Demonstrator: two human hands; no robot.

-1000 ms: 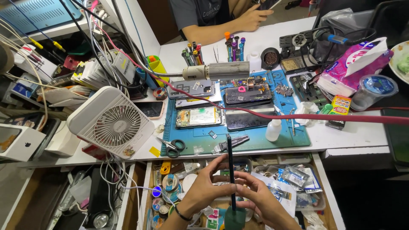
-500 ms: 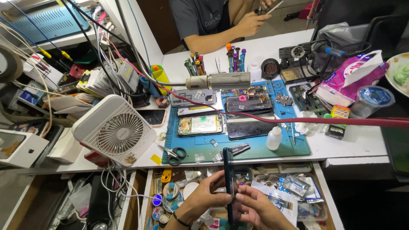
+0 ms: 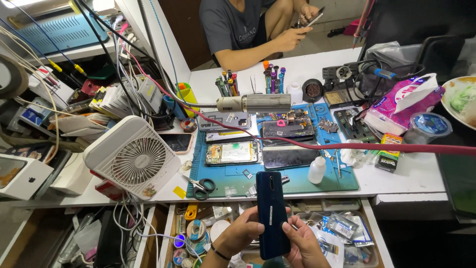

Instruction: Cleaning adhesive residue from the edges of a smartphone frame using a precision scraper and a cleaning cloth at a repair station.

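Note:
Both my hands hold a dark blue phone point(image 3: 272, 214) upright over the open drawer point(image 3: 168, 233), its back cover facing me. My left hand point(image 3: 241, 234) grips its left edge and my right hand point(image 3: 302, 244) holds its lower right side. Just beyond the phone lies the blue work mat point(image 3: 277, 181) with an opened phone point(image 3: 232, 153), a black phone face down point(image 3: 287, 157) and a circuit board point(image 3: 288, 126). Scissors point(image 3: 200, 186) lie at the mat's front left corner.
A white desk fan point(image 3: 134, 158) stands at the left. A small white bottle point(image 3: 317, 170), a hot-air nozzle point(image 3: 255, 103), tool holders point(image 3: 272, 79), a red hose point(image 3: 377, 147) and tissue pack point(image 3: 404, 101) crowd the bench. Another person point(image 3: 243, 30) sits opposite holding a phone.
The phone was edge-on to me between my hands; it has turned so its back faces me and now sits higher, overlapping the mat's front edge.

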